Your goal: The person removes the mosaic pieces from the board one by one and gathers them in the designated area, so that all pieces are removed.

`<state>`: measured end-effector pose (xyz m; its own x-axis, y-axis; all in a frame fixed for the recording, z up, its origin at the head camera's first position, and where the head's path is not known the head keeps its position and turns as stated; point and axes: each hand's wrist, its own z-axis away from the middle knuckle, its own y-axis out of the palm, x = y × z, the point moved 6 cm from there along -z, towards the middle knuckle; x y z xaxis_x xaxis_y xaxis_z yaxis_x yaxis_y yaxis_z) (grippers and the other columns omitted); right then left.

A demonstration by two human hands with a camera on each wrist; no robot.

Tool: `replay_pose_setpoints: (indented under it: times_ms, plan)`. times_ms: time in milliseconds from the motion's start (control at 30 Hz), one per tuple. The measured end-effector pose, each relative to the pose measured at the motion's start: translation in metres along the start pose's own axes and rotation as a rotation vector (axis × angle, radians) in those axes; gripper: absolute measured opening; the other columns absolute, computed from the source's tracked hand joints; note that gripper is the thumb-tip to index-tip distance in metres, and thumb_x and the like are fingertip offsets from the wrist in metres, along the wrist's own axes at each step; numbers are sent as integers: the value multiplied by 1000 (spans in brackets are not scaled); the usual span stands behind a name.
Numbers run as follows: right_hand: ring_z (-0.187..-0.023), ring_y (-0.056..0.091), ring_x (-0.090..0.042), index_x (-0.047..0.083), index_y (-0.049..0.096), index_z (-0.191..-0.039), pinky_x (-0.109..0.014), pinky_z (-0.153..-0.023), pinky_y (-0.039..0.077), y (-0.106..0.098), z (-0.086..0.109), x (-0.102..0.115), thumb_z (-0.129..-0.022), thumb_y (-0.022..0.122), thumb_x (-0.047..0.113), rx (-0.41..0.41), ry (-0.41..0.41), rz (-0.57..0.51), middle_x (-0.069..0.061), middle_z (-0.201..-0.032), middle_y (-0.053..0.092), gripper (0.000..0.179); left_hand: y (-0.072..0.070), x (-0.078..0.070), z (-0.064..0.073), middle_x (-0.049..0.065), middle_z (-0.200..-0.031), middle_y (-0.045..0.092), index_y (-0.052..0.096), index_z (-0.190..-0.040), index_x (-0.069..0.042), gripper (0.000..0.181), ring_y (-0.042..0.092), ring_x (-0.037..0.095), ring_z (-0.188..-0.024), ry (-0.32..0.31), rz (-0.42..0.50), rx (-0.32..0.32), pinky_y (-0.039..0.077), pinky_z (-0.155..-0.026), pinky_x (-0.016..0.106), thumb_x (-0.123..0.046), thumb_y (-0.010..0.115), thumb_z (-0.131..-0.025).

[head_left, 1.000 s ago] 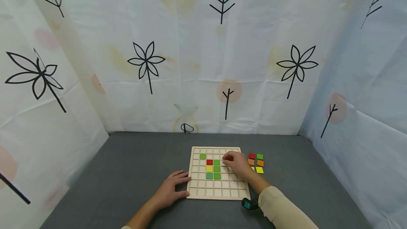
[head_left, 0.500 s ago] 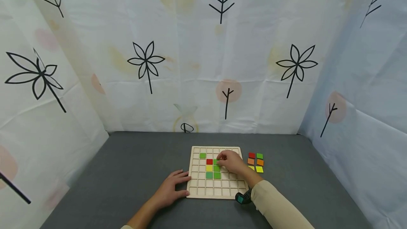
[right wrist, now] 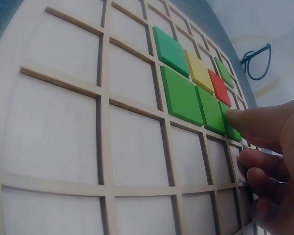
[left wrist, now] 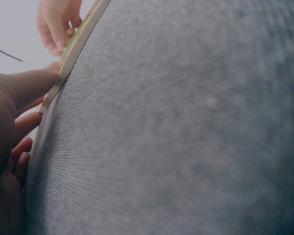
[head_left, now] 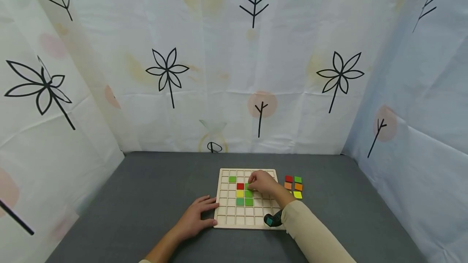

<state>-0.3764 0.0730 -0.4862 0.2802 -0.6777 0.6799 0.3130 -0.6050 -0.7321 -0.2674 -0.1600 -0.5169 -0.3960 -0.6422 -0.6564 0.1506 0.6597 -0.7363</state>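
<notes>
A wooden grid board point(head_left: 223, 222) lies flat on the grey table. Green tiles point(right wrist: 181, 95) fill a line of its cells beside a red tile point(right wrist: 219, 88), a yellow tile point(right wrist: 199, 71) and a teal-green tile point(right wrist: 171, 51). One more green tile point(head_left: 232, 179) sits apart toward the far left. Over the farthest green tile of the line is my right hand point(head_left: 264, 182), its thumb overlapping that tile and the other fingers curled; I cannot tell whether it pinches anything. Fingers spread, my left hand point(head_left: 193, 219) rests against the board's left edge, thumb near the front corner.
Right of the board lie loose tiles: red point(head_left: 289, 178), green point(head_left: 298, 180), salmon point(head_left: 288, 186), orange point(head_left: 298, 187) and yellow point(head_left: 297, 195), with another yellow partly hidden by the right arm. A dark wrist device point(head_left: 272, 219) overlaps the board's front right. Patterned cloth point(head_left: 219, 72) hangs behind.
My right hand has moved left across the board, onto the farthest green tile of the line, and its wrist has shifted left too. The left hand and the board stay put.
</notes>
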Motion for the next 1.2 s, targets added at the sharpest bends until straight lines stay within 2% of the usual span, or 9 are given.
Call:
replay_pose_setpoints:
  times_ms: [300, 667, 933, 1200]
  plan:
    - [-68, 49, -15, 8, 65, -89, -32, -63, 42, -1, 4, 1, -85, 75, 13, -39, -18, 34, 2, -76, 55, 11, -1, -1, 0, 5, -138, 55, 65, -128, -12, 56, 37, 35, -135, -4, 5, 1, 33, -102, 60, -40, 77, -81]
    - [-75, 51, -16, 8, 67, -91, -35, -69, 45, 2, 6, -5, -84, 76, 12, -117, -60, -7, 2, -83, 56, 13, -2, -4, 1, 7, -137, 56, 66, -128, -11, 56, 39, 37, -133, 17, -11, -7, 34, -100, 61, -39, 77, -81]
    - [-73, 53, -14, 11, 65, -93, -32, -66, 47, 7, 12, -9, -85, 75, 10, -194, -90, -65, 3, -82, 57, 13, -1, -2, 0, 6, -138, 55, 65, -128, -12, 56, 38, 36, -134, -12, -4, 15, 33, -102, 60, -39, 77, -80]
    - [-73, 52, -13, 13, 66, -96, -32, -67, 46, 7, 16, -8, -87, 73, 11, -214, -110, -87, 5, -83, 57, 12, 0, 0, 0, 4, -138, 55, 65, -129, -13, 57, 37, 35, -134, -18, -1, 13, 33, -101, 61, -41, 77, -80]
